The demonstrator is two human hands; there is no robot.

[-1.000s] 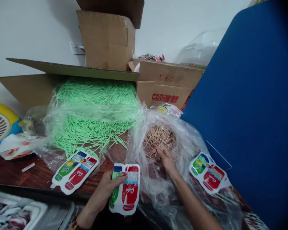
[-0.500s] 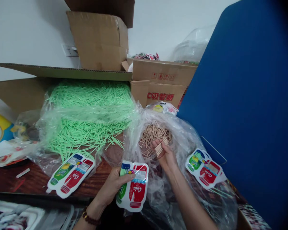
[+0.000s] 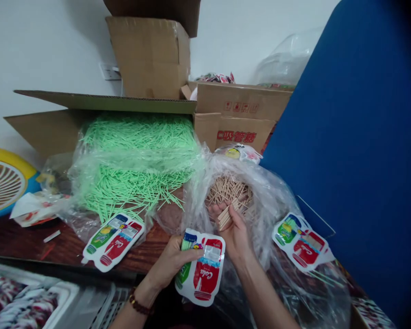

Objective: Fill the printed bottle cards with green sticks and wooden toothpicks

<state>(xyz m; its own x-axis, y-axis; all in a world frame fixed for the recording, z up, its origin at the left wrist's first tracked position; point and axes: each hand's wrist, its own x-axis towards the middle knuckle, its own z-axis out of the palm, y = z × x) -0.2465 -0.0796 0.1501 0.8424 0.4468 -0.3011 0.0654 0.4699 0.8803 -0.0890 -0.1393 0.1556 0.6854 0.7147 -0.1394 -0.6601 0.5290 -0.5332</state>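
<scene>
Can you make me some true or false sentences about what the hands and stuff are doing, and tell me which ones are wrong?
1. The left hand holds a Cola packet. True.
2. The right hand has nothing in it. False: the right hand holds a bunch of brown sticks.
3. The green sticks are to the left of the brown heap. True.
4. The bracelet is on the right wrist. False: it is on the left wrist.
5. The big panel on the right is blue. True.
</scene>
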